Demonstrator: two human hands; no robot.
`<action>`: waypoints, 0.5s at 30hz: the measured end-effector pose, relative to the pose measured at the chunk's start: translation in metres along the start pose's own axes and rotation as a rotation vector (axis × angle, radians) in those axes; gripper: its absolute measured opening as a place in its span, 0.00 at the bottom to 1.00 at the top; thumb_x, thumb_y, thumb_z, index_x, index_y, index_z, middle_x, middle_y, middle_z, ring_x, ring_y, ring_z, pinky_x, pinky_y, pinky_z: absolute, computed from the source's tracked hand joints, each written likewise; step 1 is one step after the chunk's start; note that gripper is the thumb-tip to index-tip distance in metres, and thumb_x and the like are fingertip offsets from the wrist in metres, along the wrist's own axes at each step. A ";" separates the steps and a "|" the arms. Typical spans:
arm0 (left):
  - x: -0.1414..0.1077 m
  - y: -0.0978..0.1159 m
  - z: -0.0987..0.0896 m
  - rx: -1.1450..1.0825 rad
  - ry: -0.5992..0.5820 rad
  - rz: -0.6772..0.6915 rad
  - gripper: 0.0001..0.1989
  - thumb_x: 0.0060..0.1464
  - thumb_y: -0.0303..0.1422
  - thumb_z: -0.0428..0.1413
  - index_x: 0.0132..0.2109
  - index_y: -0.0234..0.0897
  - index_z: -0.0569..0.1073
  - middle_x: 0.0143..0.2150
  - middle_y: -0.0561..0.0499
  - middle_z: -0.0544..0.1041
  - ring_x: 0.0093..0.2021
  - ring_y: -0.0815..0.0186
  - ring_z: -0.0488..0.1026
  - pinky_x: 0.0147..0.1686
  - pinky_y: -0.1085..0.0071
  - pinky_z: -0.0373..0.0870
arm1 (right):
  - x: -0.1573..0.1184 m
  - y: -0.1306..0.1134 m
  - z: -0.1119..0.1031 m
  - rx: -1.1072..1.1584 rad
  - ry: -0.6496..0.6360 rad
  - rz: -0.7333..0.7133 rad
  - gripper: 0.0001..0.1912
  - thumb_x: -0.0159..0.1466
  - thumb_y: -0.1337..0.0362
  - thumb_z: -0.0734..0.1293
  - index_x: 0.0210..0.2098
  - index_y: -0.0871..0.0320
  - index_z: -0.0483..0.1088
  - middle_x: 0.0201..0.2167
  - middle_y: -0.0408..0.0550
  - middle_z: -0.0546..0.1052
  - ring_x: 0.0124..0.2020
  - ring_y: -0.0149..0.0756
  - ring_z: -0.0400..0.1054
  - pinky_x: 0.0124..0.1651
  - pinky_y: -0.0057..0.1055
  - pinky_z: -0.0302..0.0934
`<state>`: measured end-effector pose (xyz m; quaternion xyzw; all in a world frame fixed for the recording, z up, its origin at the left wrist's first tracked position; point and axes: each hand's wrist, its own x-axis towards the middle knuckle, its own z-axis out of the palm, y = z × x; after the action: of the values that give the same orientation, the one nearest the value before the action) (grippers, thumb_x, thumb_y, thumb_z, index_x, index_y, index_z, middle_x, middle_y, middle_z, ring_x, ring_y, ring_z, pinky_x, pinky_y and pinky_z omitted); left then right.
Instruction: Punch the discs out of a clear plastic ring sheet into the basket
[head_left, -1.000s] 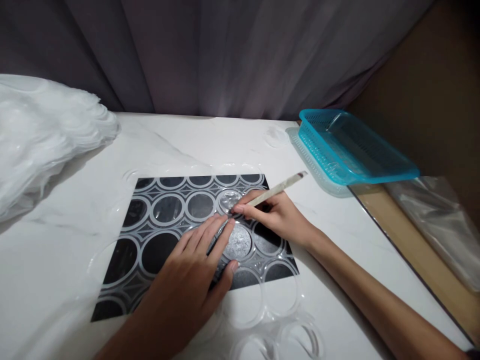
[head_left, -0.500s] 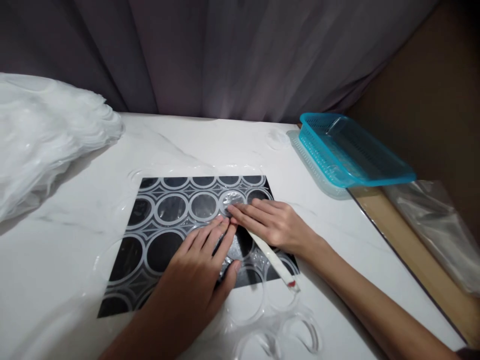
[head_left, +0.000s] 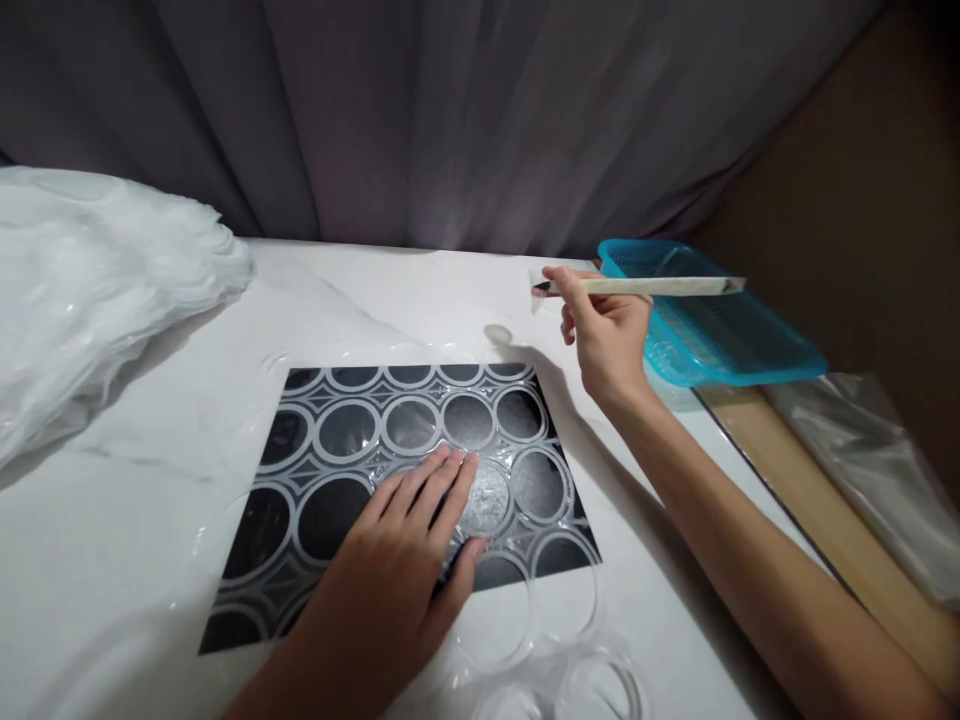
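My left hand (head_left: 405, 540) lies flat with fingers extended on a clear plastic sheet (head_left: 495, 610) with rows of round rings. Under that sheet is a black rectangular sheet (head_left: 330, 515) on the white table. Raised above the table's back right, my right hand (head_left: 604, 330) is closed around a thin pale stick (head_left: 667, 287) with a dark tip. At the fingertips, beside this tip, is a small clear film piece (head_left: 536, 290), partly blurred. The stick points left, its other end over the blue basket.
A large pile of white, thin plastic (head_left: 97, 290) sits at the left. The blue basket (head_left: 735, 370) stands at the back right. A clear bag (head_left: 870, 470) lies on a brown surface (head_left: 795, 480) at the right. Behind the table (head_left: 360, 290) hangs a dark curtain (head_left: 360, 120).
My right hand has lifted off the ringed sheet and moved up and back with the stick, a clear film piece now at its tip. My left hand has stayed in place.
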<state>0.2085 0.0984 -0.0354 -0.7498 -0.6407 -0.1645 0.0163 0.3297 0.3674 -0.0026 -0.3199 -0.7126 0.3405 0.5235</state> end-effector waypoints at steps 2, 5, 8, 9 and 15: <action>0.001 0.001 -0.002 0.005 0.009 0.012 0.29 0.69 0.34 0.51 0.72 0.28 0.60 0.69 0.39 0.70 0.68 0.51 0.66 0.61 0.49 0.71 | -0.007 -0.003 0.004 0.110 -0.064 0.080 0.20 0.70 0.49 0.72 0.43 0.61 0.81 0.28 0.48 0.76 0.21 0.29 0.61 0.22 0.29 0.55; 0.001 0.001 -0.011 -0.047 0.026 0.001 0.25 0.70 0.34 0.49 0.69 0.28 0.63 0.66 0.37 0.72 0.66 0.52 0.68 0.59 0.51 0.74 | -0.029 -0.015 0.022 0.227 -0.288 0.233 0.22 0.70 0.50 0.72 0.53 0.61 0.77 0.24 0.45 0.74 0.19 0.29 0.62 0.21 0.28 0.56; -0.004 -0.007 -0.024 -0.064 0.049 -0.096 0.22 0.72 0.36 0.48 0.67 0.31 0.67 0.60 0.36 0.73 0.60 0.51 0.71 0.55 0.51 0.77 | -0.053 -0.028 0.043 0.305 -0.480 0.367 0.25 0.70 0.51 0.72 0.59 0.60 0.73 0.20 0.41 0.71 0.18 0.28 0.60 0.19 0.27 0.51; -0.006 -0.012 -0.028 -0.041 0.068 -0.124 0.21 0.72 0.37 0.48 0.65 0.31 0.68 0.59 0.36 0.73 0.59 0.50 0.72 0.53 0.49 0.77 | -0.059 -0.032 0.048 0.345 -0.546 0.400 0.26 0.69 0.52 0.73 0.60 0.60 0.72 0.21 0.41 0.72 0.18 0.27 0.60 0.19 0.26 0.49; -0.026 -0.049 -0.034 -0.002 0.023 0.008 0.21 0.71 0.32 0.49 0.68 0.35 0.68 0.63 0.39 0.71 0.62 0.51 0.70 0.58 0.51 0.74 | -0.069 -0.036 0.054 0.427 -0.787 0.438 0.31 0.65 0.57 0.77 0.62 0.61 0.69 0.25 0.40 0.73 0.21 0.27 0.62 0.23 0.27 0.52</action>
<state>0.1504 0.0741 -0.0199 -0.7504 -0.6373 -0.1738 0.0237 0.2910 0.2828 -0.0216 -0.1950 -0.6866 0.6756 0.1850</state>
